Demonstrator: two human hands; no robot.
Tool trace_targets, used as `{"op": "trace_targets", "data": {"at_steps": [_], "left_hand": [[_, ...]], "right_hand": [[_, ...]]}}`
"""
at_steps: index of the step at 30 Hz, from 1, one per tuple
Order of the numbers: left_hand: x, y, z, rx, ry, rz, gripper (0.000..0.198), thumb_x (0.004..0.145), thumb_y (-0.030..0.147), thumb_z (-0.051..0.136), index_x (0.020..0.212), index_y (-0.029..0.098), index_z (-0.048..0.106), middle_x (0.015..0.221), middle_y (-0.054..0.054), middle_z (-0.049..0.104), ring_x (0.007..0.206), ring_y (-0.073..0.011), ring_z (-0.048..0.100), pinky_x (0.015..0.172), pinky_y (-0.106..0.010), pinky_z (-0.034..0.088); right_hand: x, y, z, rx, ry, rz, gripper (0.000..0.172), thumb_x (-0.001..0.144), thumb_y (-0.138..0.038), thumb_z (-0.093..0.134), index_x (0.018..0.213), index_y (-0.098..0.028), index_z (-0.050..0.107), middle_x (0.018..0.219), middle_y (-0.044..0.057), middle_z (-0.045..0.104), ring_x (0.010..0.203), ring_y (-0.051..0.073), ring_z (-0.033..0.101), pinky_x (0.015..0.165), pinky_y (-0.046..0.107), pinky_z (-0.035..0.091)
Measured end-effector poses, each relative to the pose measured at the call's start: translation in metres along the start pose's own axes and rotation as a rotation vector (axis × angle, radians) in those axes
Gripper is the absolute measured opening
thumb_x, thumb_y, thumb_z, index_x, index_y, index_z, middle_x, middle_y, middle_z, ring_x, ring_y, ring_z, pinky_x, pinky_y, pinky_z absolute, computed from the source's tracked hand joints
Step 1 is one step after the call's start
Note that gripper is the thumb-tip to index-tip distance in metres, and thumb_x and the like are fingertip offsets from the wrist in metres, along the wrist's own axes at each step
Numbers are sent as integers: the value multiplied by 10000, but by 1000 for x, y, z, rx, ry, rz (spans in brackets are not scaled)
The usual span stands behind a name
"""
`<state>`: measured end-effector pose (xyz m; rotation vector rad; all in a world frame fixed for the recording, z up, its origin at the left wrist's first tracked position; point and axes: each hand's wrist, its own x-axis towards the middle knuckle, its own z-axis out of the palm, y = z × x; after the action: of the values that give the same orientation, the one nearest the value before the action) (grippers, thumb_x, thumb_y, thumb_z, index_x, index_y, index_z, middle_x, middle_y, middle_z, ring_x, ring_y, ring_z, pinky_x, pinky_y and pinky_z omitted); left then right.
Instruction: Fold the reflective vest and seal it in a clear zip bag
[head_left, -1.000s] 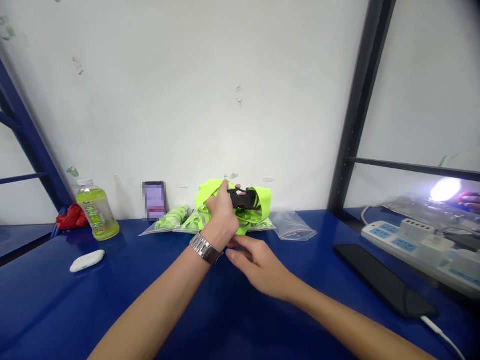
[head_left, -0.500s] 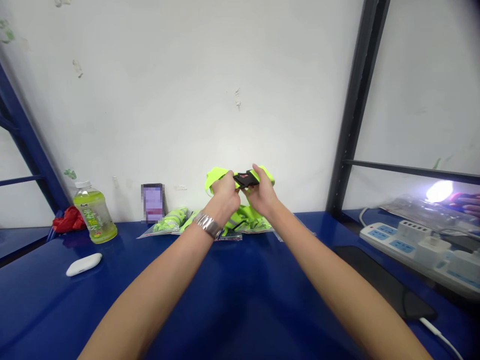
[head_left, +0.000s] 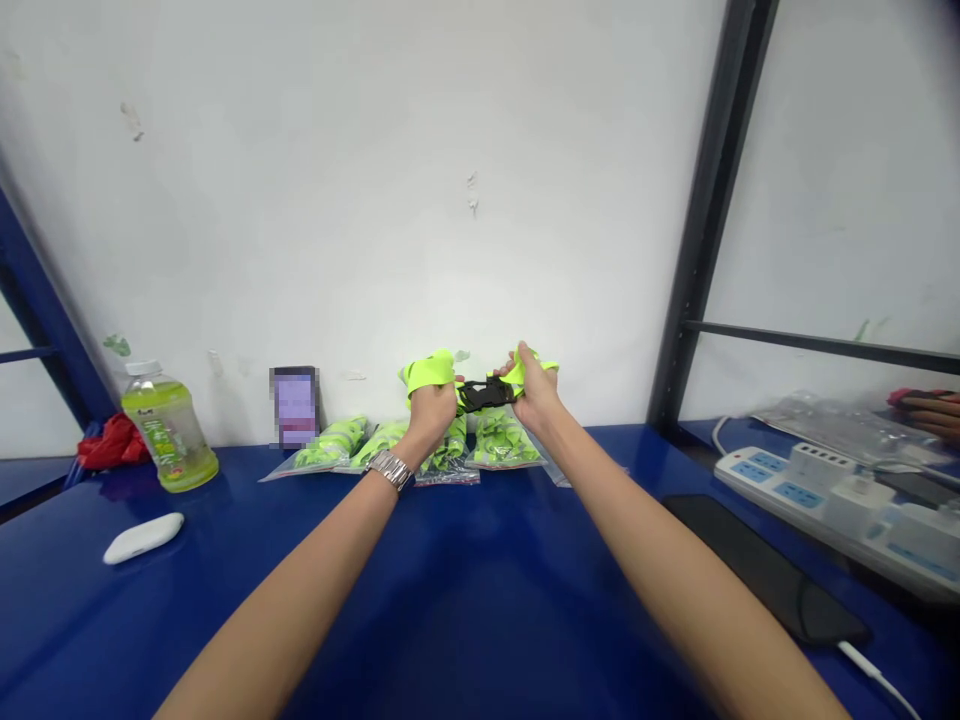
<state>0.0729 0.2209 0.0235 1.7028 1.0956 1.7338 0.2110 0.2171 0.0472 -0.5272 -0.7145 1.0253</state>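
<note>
My left hand (head_left: pixel 435 408) is closed around one side of a neon-yellow strap (head_left: pixel 431 370), whose loose folds rise above the fist. Closed on the other side of the same strap is my right hand (head_left: pixel 534 390). Between the two hands a black plastic buckle (head_left: pixel 486 393) spans the gap, its halves joined as far as I can see. Both hands are raised in front of the wall, above several clear bags (head_left: pixel 506 440) of neon-yellow strapping on the blue table. My palms hide part of the strap.
A drink bottle (head_left: pixel 171 430), a red bundle (head_left: pixel 112 443) and a white earbud case (head_left: pixel 144 538) are at left. A small blurred-screen device (head_left: pixel 295 405) leans on the wall. At right lie a black phone (head_left: pixel 765 565) on a cable and a power strip (head_left: pixel 817 495).
My hands have moved apart and slightly down, pulling the strap out to both sides of the buckle. More of the buckle and the bags behind shows. The view has shifted slightly.
</note>
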Motion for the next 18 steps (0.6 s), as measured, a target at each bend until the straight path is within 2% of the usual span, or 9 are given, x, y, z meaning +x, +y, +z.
{"op": "trace_targets", "data": {"at_steps": [4, 5, 7, 8, 10, 12, 14, 16, 18], "left_hand": [[-42, -12, -30, 146, -196, 95, 240, 777, 218, 538, 991, 168, 634, 1023, -88, 683, 1050, -246, 592, 1010, -399, 411], [-54, -15, -39, 197, -275, 142, 287, 786, 221, 534, 1055, 178, 626, 1080, -88, 672, 1096, -245, 574, 1034, -393, 399], [-75, -22, -58, 419, -515, 364, 398, 857, 217, 438, 1240, 177, 539, 1236, -101, 607, 1211, -234, 510, 1091, -394, 356], [-85, -27, -67, 510, -595, 449, 441, 881, 202, 396, 1313, 171, 477, 1302, -107, 564, 1259, -228, 472, 1115, -395, 330], [-99, -36, -82, 643, -702, 549, 488, 895, 164, 369, 1382, 170, 395, 1376, -108, 501, 1309, -221, 425, 1131, -397, 320], [-109, -44, -92, 720, -759, 608, 496, 870, 117, 389, 1363, 172, 415, 1372, -105, 508, 1297, -223, 444, 1107, -395, 365], [-115, -47, -95, 778, -783, 665, 471, 848, 82, 404, 1307, 167, 471, 1327, -108, 548, 1258, -232, 487, 1068, -397, 416], [-118, -46, -92, 841, -767, 720, 435, 854, 59, 398, 1258, 171, 513, 1283, -106, 582, 1228, -236, 512, 1044, -404, 438], [-120, -44, -86, 922, -750, 757, 395, 882, 53, 384, 1218, 184, 543, 1256, -92, 602, 1208, -225, 525, 1029, -392, 447]], "right_hand": [[-40, 10, -38, -153, -141, -8, 393, 482, -125, 841, 803, -160, 615, 702, -36, 637, 636, 121, 581, 682, 271, 509], [-52, 10, -48, -205, -203, -2, 387, 502, -139, 840, 831, -159, 635, 758, -13, 662, 699, 144, 602, 724, 290, 508], [-76, 9, -67, -474, -417, -90, 233, 701, -273, 744, 892, -176, 652, 866, 20, 677, 806, 178, 619, 788, 335, 504], [-87, 9, -75, -624, -475, -127, 156, 772, -300, 679, 864, -176, 661, 855, 32, 677, 811, 189, 619, 794, 351, 502], [-106, 10, -84, -890, -553, -207, 178, 861, -297, 553, 801, -176, 670, 800, 51, 672, 789, 204, 621, 786, 369, 500], [-118, 13, -89, -1032, -618, -289, 190, 875, -214, 483, 841, -181, 667, 838, 65, 679, 827, 214, 628, 806, 373, 497], [-123, 19, -91, -1117, -723, -360, 230, 826, -109, 456, 902, -186, 659, 922, 78, 675, 896, 220, 623, 826, 362, 496], [-125, 26, -93, -1219, -829, -401, 320, 745, -27, 445, 927, -182, 657, 979, 95, 654, 940, 225, 607, 836, 346, 494], [-126, 33, -94, -1347, -883, -411, 397, 682, 16, 438, 958, -169, 655, 1049, 118, 628, 989, 232, 587, 872, 341, 481]]}}
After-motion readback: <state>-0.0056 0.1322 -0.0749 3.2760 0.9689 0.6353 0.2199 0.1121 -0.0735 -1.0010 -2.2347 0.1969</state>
